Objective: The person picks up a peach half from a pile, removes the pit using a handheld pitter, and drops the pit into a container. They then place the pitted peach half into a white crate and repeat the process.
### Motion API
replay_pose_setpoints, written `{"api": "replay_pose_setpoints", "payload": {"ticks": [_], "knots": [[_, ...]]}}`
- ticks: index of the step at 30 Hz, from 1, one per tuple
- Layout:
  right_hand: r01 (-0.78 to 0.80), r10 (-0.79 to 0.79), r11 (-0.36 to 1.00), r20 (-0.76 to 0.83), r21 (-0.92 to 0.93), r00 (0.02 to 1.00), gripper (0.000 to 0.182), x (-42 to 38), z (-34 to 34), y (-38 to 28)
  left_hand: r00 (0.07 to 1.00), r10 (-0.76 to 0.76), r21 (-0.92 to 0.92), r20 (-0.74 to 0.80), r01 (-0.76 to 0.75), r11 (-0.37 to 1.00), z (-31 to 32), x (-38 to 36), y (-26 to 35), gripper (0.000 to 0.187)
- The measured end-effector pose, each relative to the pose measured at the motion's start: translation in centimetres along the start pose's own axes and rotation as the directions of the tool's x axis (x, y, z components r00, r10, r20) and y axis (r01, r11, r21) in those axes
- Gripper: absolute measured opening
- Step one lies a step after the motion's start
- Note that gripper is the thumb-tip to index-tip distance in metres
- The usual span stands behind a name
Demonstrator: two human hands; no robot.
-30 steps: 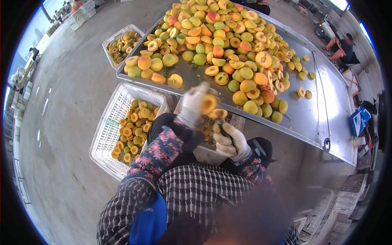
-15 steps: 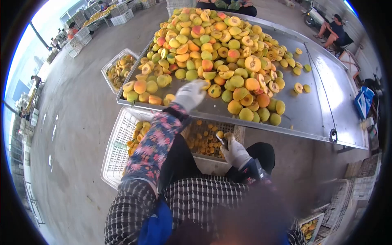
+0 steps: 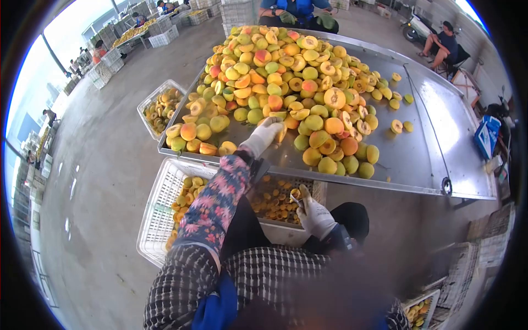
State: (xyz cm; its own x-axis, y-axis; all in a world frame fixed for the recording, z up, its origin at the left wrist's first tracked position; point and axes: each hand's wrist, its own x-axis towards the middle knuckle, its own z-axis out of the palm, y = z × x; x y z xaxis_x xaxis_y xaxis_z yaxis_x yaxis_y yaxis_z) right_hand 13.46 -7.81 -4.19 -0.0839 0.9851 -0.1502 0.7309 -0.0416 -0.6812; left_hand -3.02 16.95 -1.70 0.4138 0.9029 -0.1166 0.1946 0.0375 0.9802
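A heap of whole and halved yellow peaches (image 3: 275, 71) covers much of the metal table (image 3: 423, 148). Over its near edge reaches my left hand (image 3: 263, 136), in a white glove, its fingers closed on a peach half (image 3: 281, 132) at the front of the heap. Lower down, above a crate (image 3: 283, 224) of small peach pieces, is my gloved right hand (image 3: 317, 217). It grips a small metal tool (image 3: 297, 201), whose exact kind I cannot make out; a bit of peach (image 3: 296, 193) is at its tip.
A white plastic crate (image 3: 151, 220) with peach halves stands below my left arm. Another crate (image 3: 144, 104) of fruit is left of the table. A co-worker (image 3: 300, 14) sits across the table, and a seated person (image 3: 443, 47) is at right. A cord (image 3: 429, 115) crosses the tabletop.
My left hand has moved slightly right and now closes on a peach half. The right hand stays low with its tool; the fruit at the tip has turned. The view has tilted up slightly.
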Motion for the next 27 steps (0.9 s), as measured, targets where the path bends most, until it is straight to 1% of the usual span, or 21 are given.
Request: {"api": "replay_pose_setpoints", "payload": {"ticks": [1, 2, 3, 4, 5, 6, 7, 8, 9, 10, 11, 13, 14, 15, 16, 17, 19, 20, 23, 24, 27], "knots": [[0.002, -0.002, 1.000, 0.003, 0.002, 1.000, 0.058, 0.1, -0.2, -0.2, 1.000, 0.005, -0.154, 0.024, -0.002, 0.988, -1.0, -0.5, -0.6, 0.040], [0.057, -0.054, 0.998, -0.072, 0.036, 0.996, 0.059, 0.1, -0.1, -0.2, 0.995, -0.082, -0.409, 0.049, 0.095, 0.908, -1.1, -2.8, 1.0, 0.040], [-0.032, 0.032, 0.999, -0.024, -0.031, 0.999, 0.061, 0.1, -1.2, -1.5, 0.983, -0.157, -0.634, 0.091, 0.179, 0.752, -1.3, -5.0, 2.4, 0.041], [-0.050, 0.055, 0.990, 0.037, -0.130, 0.998, 0.061, 0.4, -1.9, -2.0, 0.978, -0.137, -0.639, 0.158, 0.207, 0.741, -1.6, -6.5, 3.0, 0.044], [-0.060, 0.083, 0.971, 0.093, -0.230, 0.992, 0.061, 0.7, -2.4, -2.3, 0.981, -0.139, -0.666, 0.137, 0.195, 0.720, -1.6, -7.4, 2.4, 0.045], [-0.074, 0.109, 0.959, 0.114, -0.274, 0.988, 0.062, 1.0, -2.7, -2.4, 0.983, -0.138, -0.692, 0.118, 0.181, 0.699, -1.4, -8.2, 2.0, 0.045], [-0.041, 0.059, 0.976, 0.078, -0.214, 0.995, 0.062, 1.1, -3.1, -2.9, 0.985, -0.139, -0.718, 0.101, 0.169, 0.675, -1.0, -8.9, 1.5, 0.046], [-0.005, 0.011, 0.987, 0.037, -0.159, 0.999, 0.062, 1.0, -3.7, -3.4, 0.974, -0.222, -0.751, 0.040, 0.176, 0.637, -0.1, -10.2, 3.1, 0.048], [0.034, -0.035, 0.994, -0.006, -0.108, 0.999, 0.062, 0.9, -4.0, -3.6, 0.979, -0.204, -0.753, 0.020, 0.149, 0.640, 0.3, -10.5, 2.8, 0.048], [0.215, -0.224, 0.974, -0.209, -0.065, 0.952, 0.057, 1.4, -2.7, -2.3, 0.982, -0.187, -0.756, 0.002, 0.124, 0.643, 0.7, -10.9, 2.4, 0.047], [0.247, -0.239, 0.969, -0.257, 0.000, 0.936, 0.054, 1.3, -3.0, -3.0, 0.986, -0.167, -0.758, -0.016, 0.096, 0.645, 1.1, -11.1, 2.1, 0.047], [0.315, -0.254, 0.941, -0.359, 0.123, 0.898, 0.049, 1.3, -4.3, -6.3, 0.994, -0.086, -0.679, -0.063, 0.020, 0.734, 2.2, -11.5, 1.8, 0.048], [0.311, -0.239, 0.933, -0.335, 0.182, 0.912, 0.043, 1.3, -4.8, -7.3, 0.995, -0.056, -0.629, -0.086, -0.010, 0.778, 2.8, -11.8, 2.2, 0.049], [0.375, -0.292, 0.916, -0.407, 0.143, 0.866, 0.042, 1.7, -4.6, -7.7, 0.994, -0.023, -0.574, -0.105, -0.042, 0.818, 3.4, -12.1, 2.6, 0.049], [0.384, -0.291, 0.910, -0.417, 0.158, 0.861, 0.043, 2.2, -4.4, -7.8, 0.997, 0.035, -0.545, -0.064, -0.064, 0.836, 3.5, -12.6, 2.8, 0.043], [0.393, -0.291, 0.903, -0.427, 0.174, 0.856, 0.043, 2.6, -4.2, -8.0, 0.994, 0.093, -0.545, -0.055, -0.108, 0.831, 3.9, -12.7, 2.6, 0.044], [0.349, -0.225, 0.909, -0.440, 0.226, 0.870, 0.043, 2.4, -4.7, -9.4, 0.977, 0.209, -0.546, -0.043, -0.198, 0.814, 4.5, -12.6, 2.0, 0.046], [0.327, -0.193, 0.911, -0.441, 0.252, 0.876, 0.042, 2.3, -5.0, -9.8, 0.971, 0.237, -0.568, -0.003, -0.197, 0.799, 4.6, -13.0, 2.3, 0.042], [0.404, -0.355, 0.915, -0.505, -0.013, 0.787, 0.041, 3.8, -4.1, -8.2, 0.988, 0.151, -0.625, -0.040, -0.143, 0.768, 5.3, -12.9, 1.5, 0.038], [0.401, -0.317, 0.914, -0.511, 0.059, 0.799, 0.036, 3.7, -4.1, -8.4, 0.987, 0.152, -0.602, -0.050, -0.151, 0.784, 5.4, -12.9, 1.2, 0.038], [0.501, -0.398, 0.865, -0.618, -0.007, 0.678, 0.021, 3.9, -3.6, -8.2, 0.979, 0.182, -0.532, -0.097, -0.205, 0.821, 5.6, -13.1, 0.9, 0.037]]}}
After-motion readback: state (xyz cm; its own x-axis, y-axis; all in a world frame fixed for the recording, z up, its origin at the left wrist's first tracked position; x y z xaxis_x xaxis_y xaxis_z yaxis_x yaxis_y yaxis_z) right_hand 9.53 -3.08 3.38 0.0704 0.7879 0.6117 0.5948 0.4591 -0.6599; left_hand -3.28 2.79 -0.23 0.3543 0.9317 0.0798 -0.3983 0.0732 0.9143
